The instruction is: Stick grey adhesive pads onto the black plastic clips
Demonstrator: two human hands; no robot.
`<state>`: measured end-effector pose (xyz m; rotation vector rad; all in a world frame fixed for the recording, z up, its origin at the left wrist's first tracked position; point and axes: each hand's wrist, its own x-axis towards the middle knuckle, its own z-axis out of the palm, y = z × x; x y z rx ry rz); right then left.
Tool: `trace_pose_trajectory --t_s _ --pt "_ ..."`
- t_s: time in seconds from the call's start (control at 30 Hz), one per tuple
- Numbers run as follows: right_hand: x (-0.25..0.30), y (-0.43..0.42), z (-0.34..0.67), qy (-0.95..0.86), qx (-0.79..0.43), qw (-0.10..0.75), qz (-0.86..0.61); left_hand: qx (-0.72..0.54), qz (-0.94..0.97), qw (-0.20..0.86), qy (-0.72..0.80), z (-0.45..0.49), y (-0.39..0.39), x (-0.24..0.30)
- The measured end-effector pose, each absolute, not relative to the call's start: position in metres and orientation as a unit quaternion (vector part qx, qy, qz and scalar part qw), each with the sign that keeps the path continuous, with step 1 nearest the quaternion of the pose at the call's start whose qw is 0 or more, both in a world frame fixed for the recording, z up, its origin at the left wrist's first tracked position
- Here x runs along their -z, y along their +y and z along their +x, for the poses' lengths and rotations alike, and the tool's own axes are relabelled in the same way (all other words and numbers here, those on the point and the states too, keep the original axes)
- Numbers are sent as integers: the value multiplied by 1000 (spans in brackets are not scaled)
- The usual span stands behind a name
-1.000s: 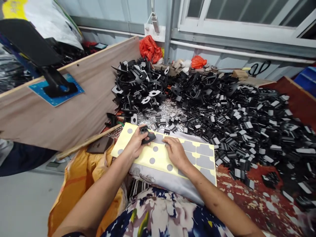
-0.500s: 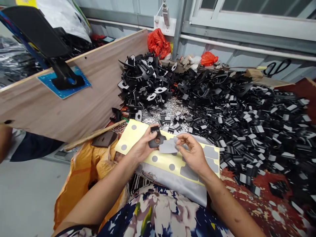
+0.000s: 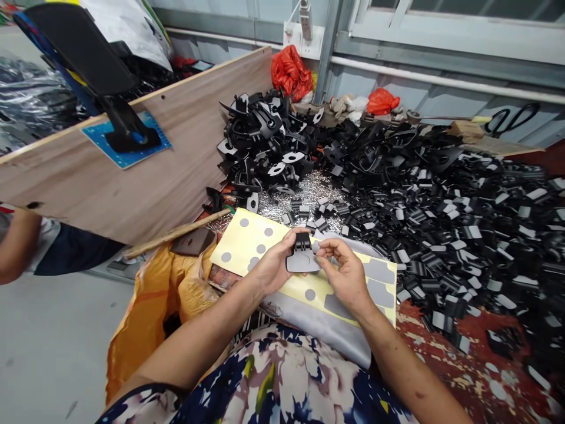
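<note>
My left hand (image 3: 274, 266) holds a small black plastic clip (image 3: 302, 243) just above my lap. My right hand (image 3: 346, 272) pinches a grey adhesive pad (image 3: 302, 262) and presses it against the clip's flat face. Both hands meet over a yellow backing sheet (image 3: 247, 238) that carries grey dots and several grey pads (image 3: 380, 272). The sheet lies on a grey pouch (image 3: 329, 331) across my knees.
A large heap of black clips (image 3: 441, 200) covers the red table to the right and back. A taller pile of black parts (image 3: 265, 144) sits by a leaning wooden board (image 3: 132, 171). Silver pins (image 3: 309, 191), a wooden stick (image 3: 176, 234), scissors (image 3: 512, 119) and another person's arm (image 3: 17, 247) are nearby.
My right hand peeled a grey pad off the yellow sheet and brought it onto the black clip. My left hand lifted and turned the clip toward it.
</note>
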<state>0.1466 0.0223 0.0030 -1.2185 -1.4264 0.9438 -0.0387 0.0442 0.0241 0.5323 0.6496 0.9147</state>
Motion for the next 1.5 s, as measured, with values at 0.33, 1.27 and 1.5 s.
trace_pose_trajectory --t_s 0.33,1.27,1.5 --pt "-6 26 143 -598 -375 485 -517 -428 266 816 283 -42 44 -20" --pt "-6 12 151 -616 -380 459 -516 -416 183 823 340 -30 24 -28" --pt "-38 -7 153 -781 -164 392 -459 -415 224 801 369 -30 20 -27"
